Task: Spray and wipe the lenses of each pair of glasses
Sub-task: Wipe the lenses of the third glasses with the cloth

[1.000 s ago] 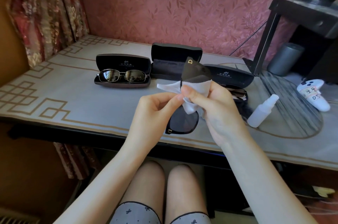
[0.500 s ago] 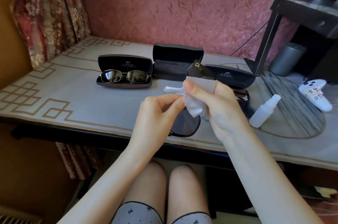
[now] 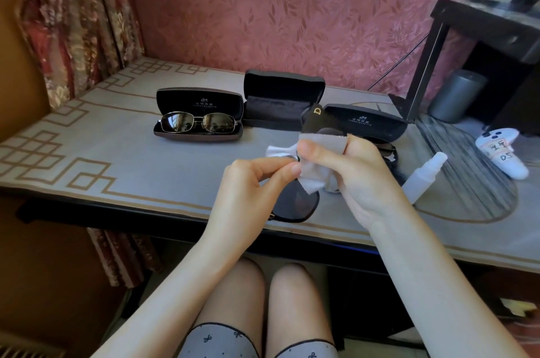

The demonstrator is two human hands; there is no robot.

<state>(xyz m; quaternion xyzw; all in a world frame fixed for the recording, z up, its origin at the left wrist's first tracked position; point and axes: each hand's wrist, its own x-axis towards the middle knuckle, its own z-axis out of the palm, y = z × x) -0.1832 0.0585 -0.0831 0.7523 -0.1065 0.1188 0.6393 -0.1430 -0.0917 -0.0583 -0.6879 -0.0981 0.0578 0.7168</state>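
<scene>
Now, table [image 3: 117, 170]: big things in same spots as one second ago. Right hand [image 3: 359, 182]: fingers curled, thumb squeezes cloth [image 3: 318, 150] round top lens. Cloth hides more of lens than before, so rub has gone up. Left hand [image 3: 251, 191]: curled, pinches black sunglasses [image 3: 295, 205] near middle, same hold. Sunglasses: in air over near table edge, bottom lens bare at 6 o'clock of cloth. Guess: bottom lens next. Metal-rim pair [image 3: 198, 124] at 10 o'clock and spray bottle [image 3: 423, 176] at 3 o'clock not moved.
</scene>
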